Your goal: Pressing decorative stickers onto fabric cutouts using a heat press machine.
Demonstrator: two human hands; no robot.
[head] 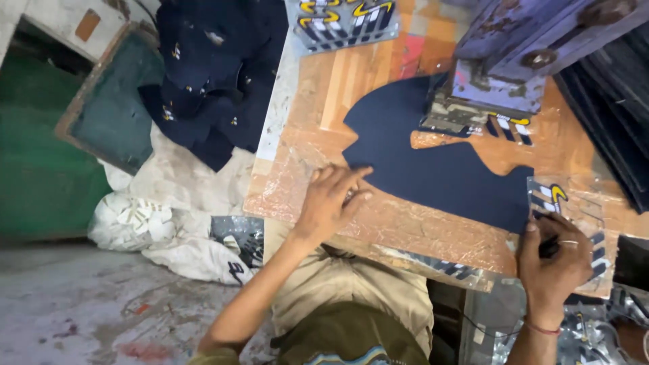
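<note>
1. A dark navy fabric piece (433,162), cut to a curved shape with lobes and a notch, lies flat on the orange-brown, film-covered surface (318,88).
2. Its upper right part runs under a heavy purple-grey metal press head (514,54), beneath which a strip with white, navy and yellow bars shows.
3. A clear plastic transfer sheet (564,203) printed with white stripes and a yellow curve rests at the fabric's lower right edge.
4. At the top of the surface sits a stack of similar striped transfer sheets (341,20) in yellow, white and grey.
5. A pile of dark navy cut pieces (216,74) with small yellow-and-white marks lies left of the surface, above crumpled white sacks (162,216).
6. The left hand (331,199) lies palm down, fingers spread slightly apart, fingertips touching the fabric's lower left edge; it grips nothing.
7. The right hand (553,260) is curled closed, pinching the lower part of the transfer sheet; a ring shows on one finger and a red thread at the wrist.
</note>
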